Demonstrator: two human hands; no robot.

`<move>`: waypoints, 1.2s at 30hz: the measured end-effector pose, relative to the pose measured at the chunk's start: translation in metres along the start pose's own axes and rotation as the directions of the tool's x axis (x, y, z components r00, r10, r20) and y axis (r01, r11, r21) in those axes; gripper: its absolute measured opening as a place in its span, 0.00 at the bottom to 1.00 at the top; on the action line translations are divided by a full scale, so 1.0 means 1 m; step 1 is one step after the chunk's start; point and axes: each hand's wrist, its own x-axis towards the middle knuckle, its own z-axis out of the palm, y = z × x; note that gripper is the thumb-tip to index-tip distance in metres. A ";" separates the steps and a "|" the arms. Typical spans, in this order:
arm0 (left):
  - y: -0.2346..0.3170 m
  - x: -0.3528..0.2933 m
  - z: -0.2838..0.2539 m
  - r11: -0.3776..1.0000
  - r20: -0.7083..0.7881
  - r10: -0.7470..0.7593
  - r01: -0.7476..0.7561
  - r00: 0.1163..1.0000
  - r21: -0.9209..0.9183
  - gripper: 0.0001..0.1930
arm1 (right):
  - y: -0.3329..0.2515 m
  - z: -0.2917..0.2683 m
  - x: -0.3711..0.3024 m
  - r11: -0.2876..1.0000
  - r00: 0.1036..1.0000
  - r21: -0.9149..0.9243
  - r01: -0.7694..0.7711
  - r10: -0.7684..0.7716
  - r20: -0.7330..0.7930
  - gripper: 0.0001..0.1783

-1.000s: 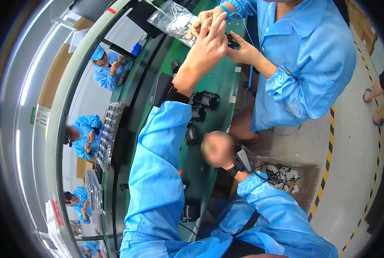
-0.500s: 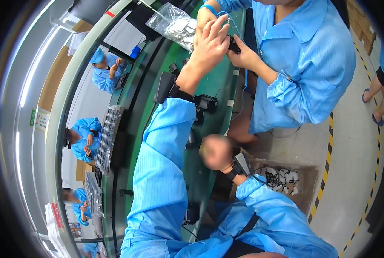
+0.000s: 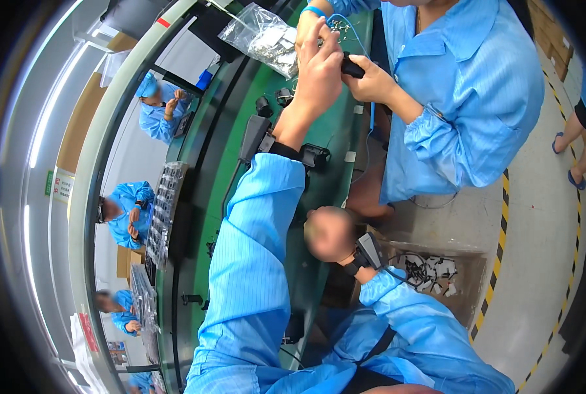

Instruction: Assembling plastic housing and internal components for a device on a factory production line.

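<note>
Hands (image 3: 320, 73) well apart near green bench (image 3: 340, 128)

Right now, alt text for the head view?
The wearer's left hand extends over a green workbench, close to a co-worker's hand holding a black part; contact is unclear. The right hand, blurred, is near the workbench's edge. A clear plastic bag is nearby.

Head-worn wide fisheye view, downward from close above the wearer's forearms (image 3: 250, 262) and the green bench (image 3: 337, 125).
</note>
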 end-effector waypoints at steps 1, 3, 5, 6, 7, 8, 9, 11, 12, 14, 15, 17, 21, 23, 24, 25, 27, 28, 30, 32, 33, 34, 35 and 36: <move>0.001 0.000 0.000 0.996 -0.038 -0.050 0.048 0.998 -0.073 0.05 | 0.000 0.000 -0.001 1.000 1.000 0.005 0.006 -0.006 -0.005 0.14; 0.004 0.001 -0.004 0.987 -0.020 -0.131 0.129 0.991 -0.096 0.04 | 0.001 -0.001 -0.002 1.000 1.000 0.001 0.004 -0.004 -0.005 0.14; 0.006 0.006 -0.011 0.942 0.046 -0.276 0.279 0.960 -0.187 0.04 | -0.001 -0.001 -0.003 1.000 1.000 -0.002 0.003 -0.003 -0.003 0.14; 0.007 0.009 -0.014 0.942 0.042 -0.278 0.281 0.960 -0.183 0.04 | -0.001 -0.002 -0.003 1.000 1.000 0.001 -0.002 0.002 -0.007 0.14; 0.007 0.012 -0.017 0.935 0.087 -0.289 0.301 0.953 -0.187 0.05 | -0.001 -0.002 -0.003 1.000 1.000 0.005 -0.006 0.006 -0.011 0.14; 0.007 0.014 -0.021 0.928 0.131 -0.300 0.320 0.945 -0.190 0.05 | 0.001 -0.003 -0.004 1.000 1.000 0.006 -0.003 0.003 -0.006 0.14; 0.004 0.015 -0.020 0.917 0.141 -0.319 0.343 0.937 -0.205 0.05 | 0.001 -0.003 -0.005 1.000 1.000 0.007 -0.001 0.001 -0.004 0.14; 0.001 0.014 -0.018 0.906 0.157 -0.339 0.367 0.928 -0.212 0.04 | 0.000 -0.005 -0.006 1.000 1.000 0.007 0.003 -0.003 0.002 0.14; -0.003 0.014 -0.017 0.897 0.174 -0.354 0.386 0.919 -0.213 0.04 | -0.001 -0.005 -0.005 1.000 1.000 0.003 0.005 -0.005 -0.012 0.12; -0.010 0.013 -0.015 0.898 0.194 -0.362 0.397 0.912 -0.188 0.05 | -0.002 -0.004 -0.004 1.000 1.000 0.001 0.013 -0.013 -0.021 0.10; -0.011 0.012 -0.013 0.896 0.229 -0.377 0.416 0.897 -0.154 0.07 | -0.002 -0.004 -0.006 1.000 1.000 -0.003 0.006 -0.006 -0.025 0.10; -0.017 0.013 -0.010 0.886 0.315 -0.404 0.453 0.859 -0.099 0.09 | -0.002 -0.005 -0.008 1.000 1.000 -0.008 -0.001 0.001 -0.021 0.10; -0.033 0.011 0.019 0.815 0.254 -0.554 0.579 0.793 -0.030 0.11 | -0.002 -0.004 -0.006 1.000 0.999 -0.004 0.022 -0.022 -0.029 0.08; -0.035 0.010 0.022 0.843 0.300 -0.527 0.535 0.795 0.063 0.11 | 0.000 -0.005 -0.006 1.000 0.999 0.002 0.024 -0.024 -0.028 0.08; -0.030 0.012 0.018 0.867 0.352 -0.495 0.474 0.794 0.152 0.11 | 0.001 -0.005 -0.007 1.000 0.999 -0.004 0.029 -0.029 -0.034 0.07; -0.024 0.012 0.014 0.887 0.273 -0.458 0.454 0.846 0.083 0.10 | 0.002 -0.005 -0.007 0.999 0.999 -0.011 0.033 -0.034 -0.040 0.07; -0.017 0.015 0.004 0.886 0.233 -0.463 0.444 0.855 0.133 0.10 | 0.001 -0.005 -0.004 1.000 0.999 -0.009 0.029 -0.029 -0.033 0.07; -0.009 0.020 -0.006 0.884 0.198 -0.461 0.431 0.865 0.180 0.10 | 0.000 -0.005 -0.003 1.000 0.999 -0.008 0.022 -0.022 -0.032 0.07; 0.012 0.027 -0.040 0.894 0.151 -0.439 0.414 0.885 0.172 0.07 | 0.000 -0.004 -0.001 0.999 0.999 -0.005 0.034 -0.034 -0.031 0.07; 0.035 0.035 -0.072 0.905 -0.005 -0.425 0.424 0.905 -0.015 0.03 | 0.000 -0.005 0.000 0.999 0.999 -0.005 0.045 -0.045 -0.029 0.07; 0.048 0.043 -0.095 0.941 -0.040 -0.337 0.337 0.941 -0.011 0.05 | -0.001 -0.006 -0.001 0.999 0.999 -0.006 0.032 -0.032 -0.012 0.10; 0.058 0.045 -0.111 0.952 -0.003 -0.307 0.307 0.952 -0.010 0.05 | -0.001 -0.011 -0.001 1.000 1.000 -0.018 0.020 -0.020 0.003 0.13; 0.058 0.024 -0.121 0.949 0.026 -0.315 0.314 0.949 0.022 0.03 | 0.003 -0.006 -0.004 1.000 1.000 -0.007 0.008 -0.008 0.021 0.13; 0.064 0.015 -0.138 0.951 0.043 -0.308 0.305 0.951 0.055 0.02 | -0.001 -0.006 -0.003 1.000 1.000 0.007 0.004 -0.004 0.029 0.13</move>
